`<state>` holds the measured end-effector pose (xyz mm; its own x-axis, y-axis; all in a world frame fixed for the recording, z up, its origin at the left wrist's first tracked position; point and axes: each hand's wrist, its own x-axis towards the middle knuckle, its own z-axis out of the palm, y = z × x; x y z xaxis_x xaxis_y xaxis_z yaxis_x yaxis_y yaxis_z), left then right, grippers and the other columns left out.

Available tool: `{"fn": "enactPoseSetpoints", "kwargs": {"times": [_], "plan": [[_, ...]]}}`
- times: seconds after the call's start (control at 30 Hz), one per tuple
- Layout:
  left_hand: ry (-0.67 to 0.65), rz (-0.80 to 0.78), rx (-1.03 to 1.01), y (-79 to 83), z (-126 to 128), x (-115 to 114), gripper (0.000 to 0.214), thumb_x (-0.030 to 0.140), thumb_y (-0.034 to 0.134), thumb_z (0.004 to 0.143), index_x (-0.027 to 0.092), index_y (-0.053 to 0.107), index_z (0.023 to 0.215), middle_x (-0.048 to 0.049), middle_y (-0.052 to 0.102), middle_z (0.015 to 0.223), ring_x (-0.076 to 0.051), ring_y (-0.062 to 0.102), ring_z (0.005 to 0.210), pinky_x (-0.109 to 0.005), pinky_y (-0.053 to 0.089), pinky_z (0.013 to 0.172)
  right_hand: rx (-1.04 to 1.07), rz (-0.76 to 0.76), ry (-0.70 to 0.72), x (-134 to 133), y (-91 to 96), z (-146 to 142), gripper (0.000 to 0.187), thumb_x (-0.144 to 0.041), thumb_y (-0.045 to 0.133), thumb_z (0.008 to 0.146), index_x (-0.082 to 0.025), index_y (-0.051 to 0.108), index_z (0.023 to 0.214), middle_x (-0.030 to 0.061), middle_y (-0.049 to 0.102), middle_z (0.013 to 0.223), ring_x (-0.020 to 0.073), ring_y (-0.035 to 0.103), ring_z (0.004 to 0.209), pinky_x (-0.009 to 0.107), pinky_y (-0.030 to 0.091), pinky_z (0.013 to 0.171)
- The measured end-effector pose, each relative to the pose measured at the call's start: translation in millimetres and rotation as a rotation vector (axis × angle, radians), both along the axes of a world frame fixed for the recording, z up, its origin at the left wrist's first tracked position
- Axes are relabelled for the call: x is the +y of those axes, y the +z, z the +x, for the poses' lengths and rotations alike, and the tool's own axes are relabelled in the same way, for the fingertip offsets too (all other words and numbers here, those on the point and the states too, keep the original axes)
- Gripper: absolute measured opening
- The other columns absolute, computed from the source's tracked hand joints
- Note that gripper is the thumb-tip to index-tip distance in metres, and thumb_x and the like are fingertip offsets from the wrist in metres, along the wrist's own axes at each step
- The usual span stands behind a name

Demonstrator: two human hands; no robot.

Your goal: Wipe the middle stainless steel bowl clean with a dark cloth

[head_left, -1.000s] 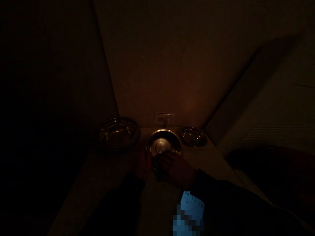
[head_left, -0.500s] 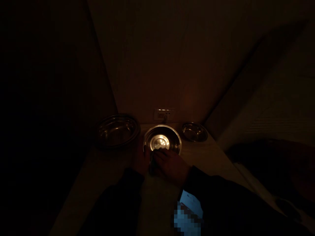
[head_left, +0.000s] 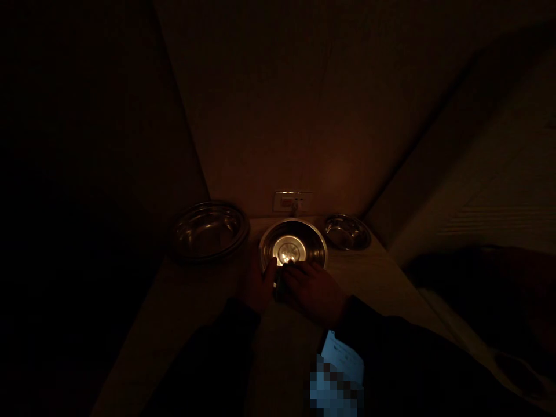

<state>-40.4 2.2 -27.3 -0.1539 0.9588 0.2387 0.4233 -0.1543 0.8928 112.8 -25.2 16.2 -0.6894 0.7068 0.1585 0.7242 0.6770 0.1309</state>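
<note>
The scene is very dark. A shiny steel bowl (head_left: 293, 246) stands on a narrow pale counter (head_left: 186, 313) in front of me. My left hand (head_left: 258, 284) rests against the bowl's near left rim, thumb up on the edge. My right hand (head_left: 315, 289) lies curled at the near rim, its fingers closed round a small dark object (head_left: 278, 288) that I cannot make out. Both arms wear dark sleeves.
A larger steel bowl (head_left: 208, 230) sits at the left, a smaller one (head_left: 347, 231) at the right. A wall socket (head_left: 292, 201) is behind the middle bowl. Walls close in on both sides. A lit blue screen (head_left: 341, 362) shows below my right arm.
The hands and middle bowl have shifted slightly to the right and away from me. My left thumb has risen onto the rim. The glint in the bowl's bottom has changed.
</note>
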Motion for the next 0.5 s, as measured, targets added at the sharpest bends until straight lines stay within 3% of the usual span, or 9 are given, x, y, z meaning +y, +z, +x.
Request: {"fn": "enactPoseSetpoints", "kwargs": {"times": [0.27, 0.5], "plan": [[0.022, 0.114, 0.05, -6.5, 0.2, 2.1, 0.052, 0.026, 0.041, 0.087, 0.014, 0.037, 0.138, -0.0171, 0.05, 0.137, -0.026, 0.044, 0.131, -0.046, 0.032, 0.111, 0.061, 0.004, -0.093, -5.6, -12.7, -16.0, 0.034, -0.032, 0.052, 0.092, -0.01, 0.058, 0.117, 0.015, 0.062, 0.118, 0.029, 0.054, 0.104, 0.043, 0.043, 0.082], [-0.034, 0.152, 0.057, -2.1, -5.4, 3.1, 0.052, 0.024, 0.041, 0.088, 0.014, 0.036, 0.138, -0.0165, 0.05, 0.137, -0.026, 0.045, 0.13, -0.046, 0.035, 0.109, -0.095, -0.103, 0.018, 4.1, 15.4, 13.0, 0.042, -0.045, 0.056, 0.087, -0.011, 0.063, 0.111, 0.0144, 0.064, 0.114, 0.0321, 0.05, 0.109, 0.047, 0.037, 0.089]]}}
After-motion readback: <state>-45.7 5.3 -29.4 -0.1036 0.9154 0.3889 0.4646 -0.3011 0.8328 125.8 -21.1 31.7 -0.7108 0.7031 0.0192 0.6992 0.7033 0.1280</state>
